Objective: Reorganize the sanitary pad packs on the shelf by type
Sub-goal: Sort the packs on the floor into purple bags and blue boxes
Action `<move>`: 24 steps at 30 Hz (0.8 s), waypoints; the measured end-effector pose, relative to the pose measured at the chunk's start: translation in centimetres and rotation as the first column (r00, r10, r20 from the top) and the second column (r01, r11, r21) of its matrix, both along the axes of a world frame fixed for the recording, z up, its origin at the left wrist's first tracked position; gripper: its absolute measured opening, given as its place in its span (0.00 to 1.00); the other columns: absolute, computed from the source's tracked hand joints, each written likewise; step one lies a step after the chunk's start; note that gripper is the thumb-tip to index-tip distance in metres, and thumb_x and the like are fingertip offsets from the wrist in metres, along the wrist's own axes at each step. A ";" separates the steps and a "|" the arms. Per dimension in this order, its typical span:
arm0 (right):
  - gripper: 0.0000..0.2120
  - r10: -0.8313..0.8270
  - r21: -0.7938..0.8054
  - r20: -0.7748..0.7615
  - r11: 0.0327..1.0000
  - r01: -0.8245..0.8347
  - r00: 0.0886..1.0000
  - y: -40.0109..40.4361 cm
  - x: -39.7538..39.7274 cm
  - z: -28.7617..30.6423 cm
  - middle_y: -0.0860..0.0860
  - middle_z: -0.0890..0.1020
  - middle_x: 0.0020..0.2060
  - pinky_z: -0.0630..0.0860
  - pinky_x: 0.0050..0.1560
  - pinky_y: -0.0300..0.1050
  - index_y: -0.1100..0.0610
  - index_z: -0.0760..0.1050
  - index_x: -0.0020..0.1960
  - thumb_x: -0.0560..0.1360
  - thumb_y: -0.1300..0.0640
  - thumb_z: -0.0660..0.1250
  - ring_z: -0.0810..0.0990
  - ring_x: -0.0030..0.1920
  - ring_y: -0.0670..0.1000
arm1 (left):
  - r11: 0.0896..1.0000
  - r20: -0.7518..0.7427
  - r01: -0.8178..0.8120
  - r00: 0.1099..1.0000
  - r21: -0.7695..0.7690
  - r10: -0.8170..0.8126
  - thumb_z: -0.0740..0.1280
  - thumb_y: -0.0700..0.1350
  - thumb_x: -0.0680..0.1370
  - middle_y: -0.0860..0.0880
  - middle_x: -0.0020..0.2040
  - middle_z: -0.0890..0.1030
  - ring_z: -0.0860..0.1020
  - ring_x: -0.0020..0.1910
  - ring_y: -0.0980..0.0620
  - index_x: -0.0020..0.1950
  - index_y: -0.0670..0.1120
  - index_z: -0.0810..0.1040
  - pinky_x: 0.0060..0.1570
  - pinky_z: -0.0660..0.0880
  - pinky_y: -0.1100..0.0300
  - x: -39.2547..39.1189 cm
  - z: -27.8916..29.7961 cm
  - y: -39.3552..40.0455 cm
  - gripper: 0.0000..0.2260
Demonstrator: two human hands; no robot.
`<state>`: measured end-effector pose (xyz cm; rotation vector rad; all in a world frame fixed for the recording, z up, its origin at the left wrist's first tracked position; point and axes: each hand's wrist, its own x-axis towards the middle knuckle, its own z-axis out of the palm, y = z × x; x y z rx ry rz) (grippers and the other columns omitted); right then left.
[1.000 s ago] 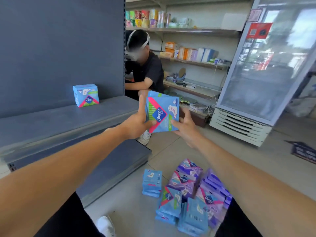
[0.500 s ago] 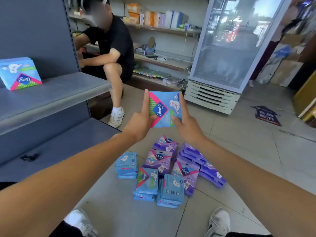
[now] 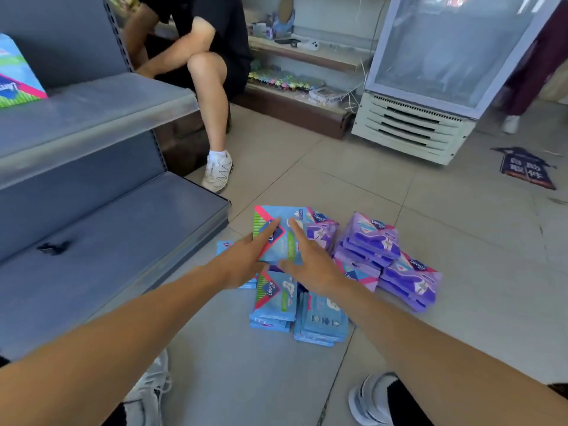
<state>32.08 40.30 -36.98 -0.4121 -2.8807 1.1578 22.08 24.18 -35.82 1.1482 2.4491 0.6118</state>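
Bare forearms (image 3: pixel 129 330), grey-white sneakers (image 3: pixel 365 401)

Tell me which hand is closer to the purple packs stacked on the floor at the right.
Right. The right hand is on the held blue pack, directly beside the purple packs. The left hand holds the pack's far side, away from them.

"Libresse" on blue pack (image 3: pixel 278 238) and purple pack (image 3: pixel 410 272)

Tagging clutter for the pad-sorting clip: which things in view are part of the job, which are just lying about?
Job:
held blue pack, both hands
blue packs on floor
purple packs
blue pack on shelf
grey shelf

Lying about:
fridge
floor sign
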 end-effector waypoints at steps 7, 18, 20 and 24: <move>0.44 0.269 0.055 0.165 0.958 -0.282 0.949 -9.8 -2.4 -7.6 0.63 0.69 0.64 0.69 0.63 0.50 0.45 0.37 0.79 0.77 0.49 0.67 0.69 0.66 0.61 | 0.981 0.098 -0.188 0.977 -0.052 0.192 0.67 0.39 0.75 0.43 0.68 0.72 0.75 0.59 0.44 0.69 0.77 0.40 0.56 0.72 0.57 0.8 -7.3 -11.6 0.46; 0.40 0.332 -0.010 0.313 0.938 -0.346 0.890 -17.1 -5.6 -17.5 0.60 0.73 0.54 0.71 0.57 0.50 0.44 0.39 0.78 0.78 0.50 0.63 0.73 0.58 0.60 | 0.927 0.224 -0.344 0.901 -0.151 0.371 0.63 0.40 0.79 0.48 0.69 0.70 0.72 0.65 0.49 0.74 0.66 0.48 0.54 0.63 0.71 -0.2 -18.9 -18.9 0.35; 0.40 0.306 -0.019 0.353 0.947 -0.321 0.884 -17.0 -6.5 -19.4 0.61 0.73 0.54 0.71 0.59 0.50 0.43 0.40 0.78 0.77 0.51 0.63 0.72 0.59 0.61 | 0.925 0.265 -0.360 0.886 -0.124 0.380 0.63 0.39 0.79 0.49 0.70 0.69 0.71 0.66 0.50 0.73 0.69 0.52 0.55 0.64 0.72 -0.9 -21.0 -18.5 0.35; 0.42 0.290 -0.027 0.428 0.951 -0.309 0.856 -16.3 -8.2 -22.4 0.62 0.72 0.56 0.72 0.58 0.50 0.42 0.40 0.78 0.76 0.52 0.65 0.72 0.60 0.62 | 0.923 0.308 -0.372 0.870 -0.102 0.385 0.63 0.36 0.78 0.49 0.73 0.66 0.69 0.70 0.49 0.74 0.67 0.52 0.63 0.66 0.67 -2.0 -24.1 -17.5 0.35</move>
